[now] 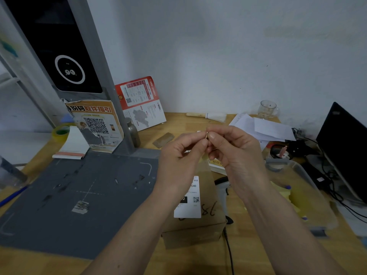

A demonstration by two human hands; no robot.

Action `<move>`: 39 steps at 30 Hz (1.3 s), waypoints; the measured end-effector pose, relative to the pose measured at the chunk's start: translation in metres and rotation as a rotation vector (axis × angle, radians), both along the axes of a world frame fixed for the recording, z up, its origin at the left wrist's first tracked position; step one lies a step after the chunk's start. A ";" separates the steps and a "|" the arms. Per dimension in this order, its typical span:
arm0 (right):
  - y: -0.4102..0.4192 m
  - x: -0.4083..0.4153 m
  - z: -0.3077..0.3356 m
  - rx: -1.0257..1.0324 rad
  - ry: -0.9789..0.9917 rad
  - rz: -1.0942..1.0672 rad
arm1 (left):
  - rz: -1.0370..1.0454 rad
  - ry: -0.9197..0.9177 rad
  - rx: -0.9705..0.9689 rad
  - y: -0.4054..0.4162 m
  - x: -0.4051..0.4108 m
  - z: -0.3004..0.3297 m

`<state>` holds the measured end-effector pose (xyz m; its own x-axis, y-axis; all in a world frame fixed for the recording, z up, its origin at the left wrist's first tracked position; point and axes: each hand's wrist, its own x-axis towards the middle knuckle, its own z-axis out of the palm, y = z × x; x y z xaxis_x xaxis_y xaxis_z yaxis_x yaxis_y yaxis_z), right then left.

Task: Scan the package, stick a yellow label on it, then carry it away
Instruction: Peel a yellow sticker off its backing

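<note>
A brown cardboard package (206, 223) lies on the wooden desk under my forearms, with a white shipping label (189, 203) and handwritten digits on top. Above it, my left hand (178, 155) and my right hand (234, 153) meet, fingertips pinching a small pale sticker (206, 134) between them; its colour is hard to tell. A pad of yellow labels (215, 162) shows just under my right hand. A handheld scanner (223, 187) lies to the right of the package, partly hidden by my right wrist.
A grey scanning mat (69, 195) with a tall scanner stand (67, 56) fills the left. A tape roll (59, 132), notepad (73, 143), papers (262, 126), a glass cup (267, 109), a clear bin (301, 187) and a laptop (345, 143) with cables crowd the desk.
</note>
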<state>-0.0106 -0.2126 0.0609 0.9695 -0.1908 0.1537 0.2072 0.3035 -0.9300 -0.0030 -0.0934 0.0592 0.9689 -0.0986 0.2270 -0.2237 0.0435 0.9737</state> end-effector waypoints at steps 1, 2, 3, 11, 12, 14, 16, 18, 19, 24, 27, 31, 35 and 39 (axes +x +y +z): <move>0.000 0.000 0.000 -0.001 0.002 -0.004 | 0.010 0.004 -0.018 0.000 0.000 0.000; 0.000 -0.001 0.000 -0.002 0.004 -0.010 | 0.022 0.008 -0.035 -0.001 0.000 0.001; 0.000 -0.001 0.000 -0.001 0.007 -0.015 | 0.031 0.008 -0.048 -0.001 0.001 0.001; 0.002 -0.005 0.003 0.011 0.031 -0.028 | 0.075 -0.062 -0.089 -0.001 0.002 -0.001; 0.002 -0.006 0.004 0.001 0.045 -0.028 | 0.074 -0.063 -0.087 -0.001 0.002 -0.001; 0.001 -0.007 0.005 -0.024 0.086 -0.032 | 0.068 -0.070 -0.078 -0.002 0.002 -0.001; 0.001 -0.007 0.007 -0.040 0.130 -0.030 | 0.066 -0.080 -0.072 -0.002 0.002 -0.001; 0.001 -0.006 0.009 -0.041 0.166 -0.016 | 0.071 -0.088 -0.069 -0.003 0.003 -0.001; 0.001 -0.006 0.010 -0.035 0.182 -0.008 | 0.071 -0.091 -0.068 -0.003 0.003 -0.001; 0.001 -0.005 0.010 0.030 0.209 0.022 | 0.061 -0.124 -0.068 -0.003 0.003 0.002; 0.002 -0.004 0.011 0.071 0.195 0.025 | 0.048 -0.121 -0.089 -0.003 0.003 0.003; 0.004 -0.003 0.009 0.071 0.179 0.009 | 0.043 -0.120 -0.084 -0.003 0.004 0.004; 0.004 -0.002 0.008 0.071 0.169 0.004 | 0.010 -0.106 -0.090 -0.002 0.003 0.007; 0.004 -0.001 0.007 0.088 0.167 0.008 | 0.005 -0.075 -0.114 -0.002 0.004 0.008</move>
